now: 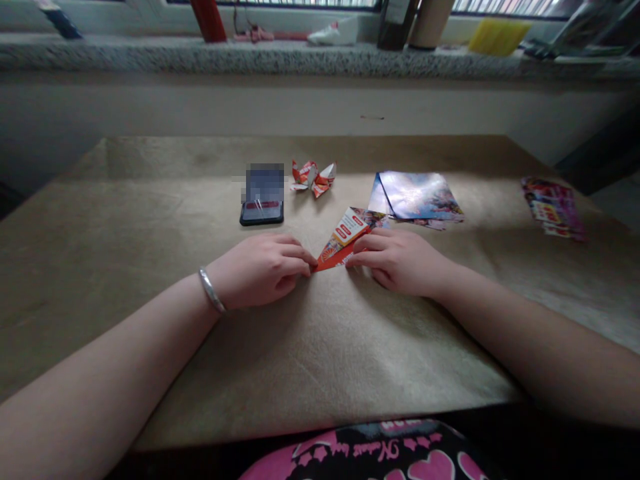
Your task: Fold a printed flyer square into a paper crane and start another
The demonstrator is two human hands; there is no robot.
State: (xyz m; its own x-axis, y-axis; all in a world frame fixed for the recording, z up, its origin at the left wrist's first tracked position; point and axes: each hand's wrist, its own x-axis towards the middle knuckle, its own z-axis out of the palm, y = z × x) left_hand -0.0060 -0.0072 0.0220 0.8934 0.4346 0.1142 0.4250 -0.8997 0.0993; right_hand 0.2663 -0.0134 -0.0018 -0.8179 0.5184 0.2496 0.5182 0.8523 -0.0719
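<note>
A folded piece of printed paper (345,235), orange, white and patterned, lies on the table between my hands, tapering to a point at its left end. My left hand (273,267), with a silver bangle at the wrist, pinches that pointed tip between thumb and fingers. Across the paper's right part, my right hand (393,259) presses with its fingertips at the lower folded edge, its fingers bent and the thumb tucked beneath. Beyond the paper stands a folded red-and-white paper figure (314,179) with several pointed flaps.
A phone (263,210) with a partly blurred screen lies left of the paper figure. Glossy printed sheets (420,195) are stacked to the right, and more colourful cards (553,208) lie farther right. Behind the table (320,373), a stone windowsill (300,59) holds a red cylinder and other items.
</note>
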